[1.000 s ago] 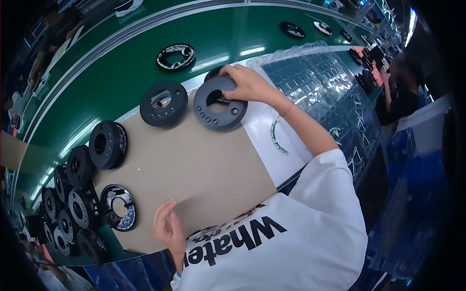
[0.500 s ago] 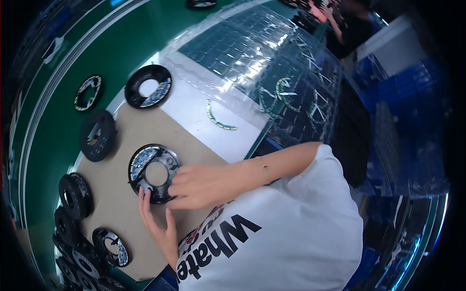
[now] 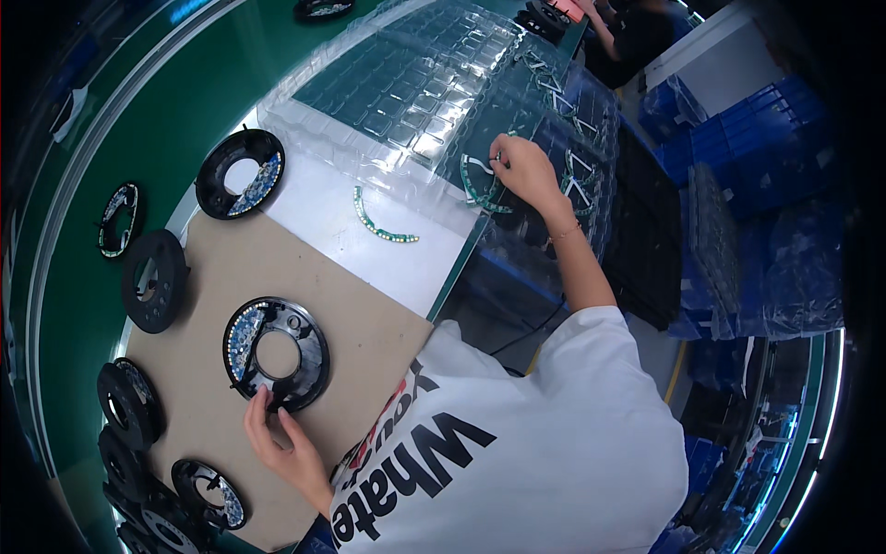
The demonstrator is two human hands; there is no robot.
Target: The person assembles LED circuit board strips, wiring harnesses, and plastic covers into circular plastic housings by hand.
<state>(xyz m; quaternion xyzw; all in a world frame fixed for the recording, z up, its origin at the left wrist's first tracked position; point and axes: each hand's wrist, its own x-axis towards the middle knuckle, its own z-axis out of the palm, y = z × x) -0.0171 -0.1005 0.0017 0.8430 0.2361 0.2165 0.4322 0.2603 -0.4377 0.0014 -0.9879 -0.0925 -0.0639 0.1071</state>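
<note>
On the brown mat [image 3: 360, 314] lies a black ring-shaped housing [image 3: 309, 369] with a round central hole and a curved circuit board [image 3: 242, 342] along its left side. My left hand [image 3: 281, 452] grips the housing's near rim between thumb and fingers. Over the clear plastic tray at the right, my right hand [image 3: 528, 174] has its fingers pinched together at a curved green light strip [image 3: 472, 189] with white leads. The exact grip is partly hidden by the fingers. Another curved light strip [image 3: 374, 226] rests by itself on the white sheet [image 3: 323, 212].
More black ring housings [image 3: 240, 174] stand around the mat, several piled at the lower left [image 3: 129, 402]. Clear plastic trays [image 3: 397, 83] cover the far table. Blue crates [image 3: 757, 129] are stacked at the right. A co-worker [image 3: 637, 37] is at the far end.
My right hand has left the housing and reached far right to the light strips on the tray. My left hand stays at the housing's near rim. The whole view has shifted.
</note>
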